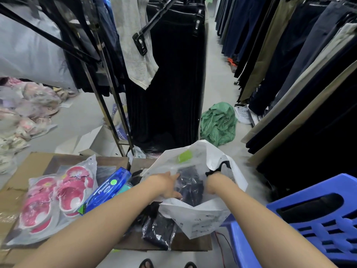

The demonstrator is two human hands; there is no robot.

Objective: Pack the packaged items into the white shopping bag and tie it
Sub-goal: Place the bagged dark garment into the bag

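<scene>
1. Left hand (170, 183): reaches into the mouth of the white shopping bag (195, 219), palm down, fingers (176, 195) curled on the clear wrapper of a dark packaged item (190, 187) that lies inside the bag; it appears to be gripping or pressing that package.
2. Right hand (217, 181): sunk into the bag at the far right side, its fingers hidden by the film and the bag wall; whether it grips the package or the bag cannot be told.
3. Bag: stands open on the cardboard (38, 161) in front of the person, rim slack and spread, black handle loop (222, 167) showing at the far side. Untied.
4. Progress, as judged: at least one item is in. Left outside are a second dark packaged item (160, 233) touching the bag's near edge, a blue Phoenix package (105, 191) just beside the left forearm, and the bagged pink sandals (58, 196) further left. Loading is partly done; tying has not begun.
5. Edges and room: the bag is hemmed in on the right by a blue plastic stool (318, 217) and at the far side by a rack of dark hanging garments (170, 84). The open approach is from the left, over the cardboard, where the remaining packages lie. A green cloth heap (218, 122) sits on the floor beyond, well apart.
</scene>
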